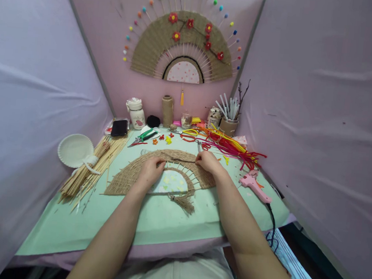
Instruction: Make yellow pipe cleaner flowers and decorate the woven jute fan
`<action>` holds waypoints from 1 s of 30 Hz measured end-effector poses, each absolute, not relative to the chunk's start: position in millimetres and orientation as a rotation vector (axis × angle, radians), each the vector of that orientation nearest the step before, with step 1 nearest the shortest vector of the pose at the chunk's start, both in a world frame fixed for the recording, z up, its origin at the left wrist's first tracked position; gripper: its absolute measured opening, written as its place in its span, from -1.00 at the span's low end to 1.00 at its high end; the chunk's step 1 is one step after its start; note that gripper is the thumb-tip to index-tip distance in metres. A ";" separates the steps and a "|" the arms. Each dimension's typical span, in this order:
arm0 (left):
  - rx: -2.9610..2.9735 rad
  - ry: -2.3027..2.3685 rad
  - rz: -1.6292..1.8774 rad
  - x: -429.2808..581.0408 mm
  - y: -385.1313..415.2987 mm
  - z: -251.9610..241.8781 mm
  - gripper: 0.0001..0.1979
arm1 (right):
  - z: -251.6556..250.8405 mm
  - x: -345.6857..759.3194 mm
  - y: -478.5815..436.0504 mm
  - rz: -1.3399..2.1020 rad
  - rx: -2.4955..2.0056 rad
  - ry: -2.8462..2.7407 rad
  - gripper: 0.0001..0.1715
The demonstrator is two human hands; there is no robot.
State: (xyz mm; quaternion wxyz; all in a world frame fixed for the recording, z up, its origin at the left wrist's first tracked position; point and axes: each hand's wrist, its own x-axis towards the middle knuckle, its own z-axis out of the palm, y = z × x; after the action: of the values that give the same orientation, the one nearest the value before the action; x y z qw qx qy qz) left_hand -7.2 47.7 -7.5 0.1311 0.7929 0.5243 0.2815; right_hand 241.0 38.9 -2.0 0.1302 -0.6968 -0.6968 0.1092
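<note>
A woven twine fan point(126, 176) lies on the green-covered table, with a patterned half-round centre point(171, 182) and a twine tassel point(183, 203) at its lower edge. A thin dark twig point(182, 159) stretches across the upper part of the fan. My right hand point(207, 162) is closed in a pinch on the twig's right end. On the fan's left-middle part rests my left hand point(151, 171), its fingers curled together near the inner arc; what they hold, if anything, is hidden.
Bundled sticks point(87, 169) and a white dish point(75, 151) are at the left. Green pliers point(144, 137), scissors point(189, 135) and coloured pipe cleaners point(231, 146) lie behind. A pink glue gun point(255, 186) with a cord is at the right. A finished fan point(152, 44) hangs on the back wall.
</note>
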 end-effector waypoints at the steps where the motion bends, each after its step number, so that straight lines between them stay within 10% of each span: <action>1: 2.301 1.521 0.820 -7.1 47.5 -7.0 -0.78 | -1.9 241.2 38.9 0.320 -2.029 -2.025 -0.86; 30: 2.383 1.513 0.472 -8.0 31.6 66.2 -0.67 | -8.9 244.4 38.3 0.353 -2.075 -1.988 -0.82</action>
State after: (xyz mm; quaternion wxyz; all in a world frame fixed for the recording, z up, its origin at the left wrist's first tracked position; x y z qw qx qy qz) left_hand -8.0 31.6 66.2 0.1395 0.8245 0.5235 0.1635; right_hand 244.4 38.3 -8.9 0.1229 -0.7111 -0.6816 0.1209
